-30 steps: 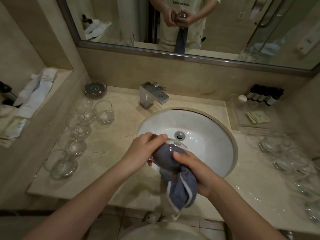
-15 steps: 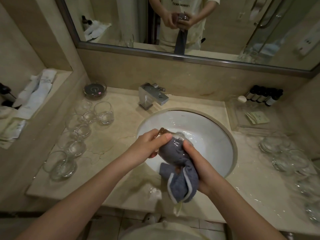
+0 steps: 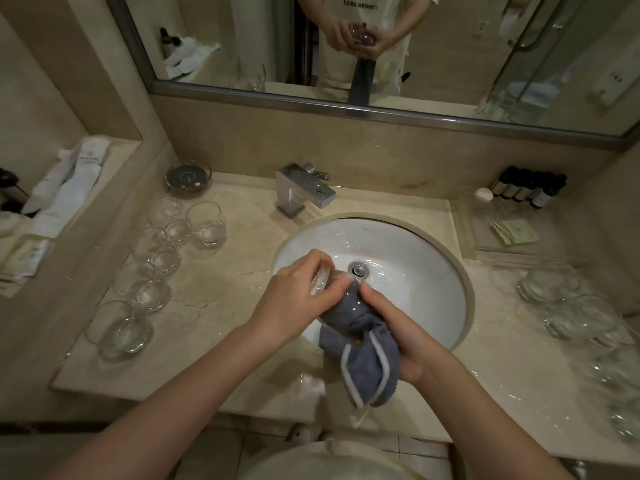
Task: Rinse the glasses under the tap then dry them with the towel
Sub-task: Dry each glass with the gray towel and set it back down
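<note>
L hand (image 3: 298,296) fingers grip glass (image 3: 327,282) | R hand (image 3: 398,327) fingers clutch towel (image 3: 363,355) inside it | risk: wet glass slips over sink (image 3: 433,258), chips

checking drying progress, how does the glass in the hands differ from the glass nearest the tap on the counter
The held glass lies tilted over the sink, gripped by the left hand; the counter glass stands upright, untouched. The held one has the grey towel stuffed in by the right hand; the counter one is empty. Both are clear tumblers.
</note>
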Demonstrator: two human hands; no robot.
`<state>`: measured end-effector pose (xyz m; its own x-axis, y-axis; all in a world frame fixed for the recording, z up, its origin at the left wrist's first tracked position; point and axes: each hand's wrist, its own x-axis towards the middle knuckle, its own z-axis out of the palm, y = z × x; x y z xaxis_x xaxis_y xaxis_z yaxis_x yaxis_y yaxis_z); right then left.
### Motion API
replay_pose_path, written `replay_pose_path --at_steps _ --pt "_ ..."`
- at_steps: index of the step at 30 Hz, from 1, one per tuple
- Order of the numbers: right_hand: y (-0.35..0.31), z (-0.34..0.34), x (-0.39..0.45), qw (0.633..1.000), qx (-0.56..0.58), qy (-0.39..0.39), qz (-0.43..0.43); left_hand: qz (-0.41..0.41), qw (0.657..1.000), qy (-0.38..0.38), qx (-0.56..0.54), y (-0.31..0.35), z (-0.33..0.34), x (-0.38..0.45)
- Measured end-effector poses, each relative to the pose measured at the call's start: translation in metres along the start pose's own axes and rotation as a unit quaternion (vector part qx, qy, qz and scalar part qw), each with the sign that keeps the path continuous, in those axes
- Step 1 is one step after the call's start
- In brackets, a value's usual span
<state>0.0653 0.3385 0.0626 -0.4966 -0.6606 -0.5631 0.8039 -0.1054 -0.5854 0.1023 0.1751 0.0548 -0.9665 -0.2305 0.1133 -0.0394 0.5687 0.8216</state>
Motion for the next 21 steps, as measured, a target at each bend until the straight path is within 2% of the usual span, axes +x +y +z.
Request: replay_pose_path --at_steps 1,2,4,6,7,9,12,14,15,18,21 --pt "-0.002 -0.001 0.0 1.0 0.003 -0.011 0.006 0.035 0.999 0.013 0.0 -0.001 0.001 -0.002" --pt "-0.005 -0.001 0.0 1.0 -0.008 -0.017 0.005 0.034 0.999 0.016 -0.018 -0.003 0.002 -0.002" --pt "-0.005 -0.002 0.001 0.999 -0.036 -0.011 -0.009 -0.078 0.99 -0.025 -0.118 0.001 -0.002 0.004" --pt "-0.003 -0.001 0.001 0.995 -0.089 0.013 -0.044 -0.241 0.932 -0.131 -0.239 0.008 -0.012 0.011" --pt "-0.002 0.001 0.0 0.992 -0.113 0.023 -0.058 -0.285 0.908 -0.17 -0.255 0.011 -0.016 0.012" --pt "0.0 0.004 0.0 0.988 -0.137 0.029 -0.07 -0.282 0.915 -0.175 -0.228 0.01 -0.016 0.014" --pt "-0.001 0.009 0.001 0.998 -0.062 0.03 -0.009 -0.155 0.966 -0.077 -0.192 0.003 -0.008 0.005" --pt "-0.005 0.008 0.001 0.999 -0.028 0.024 0.036 -0.056 0.981 -0.06 -0.174 -0.001 -0.008 -0.003" --pt "-0.006 0.006 0.0 0.999 -0.032 0.017 0.04 -0.032 0.983 -0.067 -0.169 -0.003 -0.009 -0.006" --pt "-0.004 0.003 -0.001 0.997 -0.082 0.005 0.015 -0.071 0.968 -0.128 -0.202 -0.007 -0.017 -0.009" --pt "-0.003 0.001 -0.001 0.986 -0.167 0.006 -0.024 -0.198 0.919 -0.223 -0.257 -0.011 -0.03 -0.002"
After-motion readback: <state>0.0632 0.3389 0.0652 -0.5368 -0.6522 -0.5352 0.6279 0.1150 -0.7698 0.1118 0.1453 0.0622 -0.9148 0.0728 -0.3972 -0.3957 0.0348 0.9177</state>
